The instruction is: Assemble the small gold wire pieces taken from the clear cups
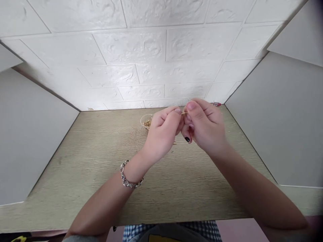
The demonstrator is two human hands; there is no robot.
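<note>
Both of my hands are raised together above the middle of the wooden desk (88, 161). My left hand (163, 132) is curled, and its thumb and forefinger pinch a tiny gold piece (184, 113). My right hand (204, 124) is also closed, and its thumb and fingers press on the same gold piece from the other side. A silver chain bracelet (130, 179) sits on my left wrist. Just behind my left hand stands a small clear cup (146, 121) with several small gold parts in it.
White panels (30, 134) wall in the desk on the left and right, and a white brick-pattern wall (151, 60) closes the back. A small red and white object (216, 104) lies at the back right corner. A tiny gold bit (174, 143) lies on the desk under my hands.
</note>
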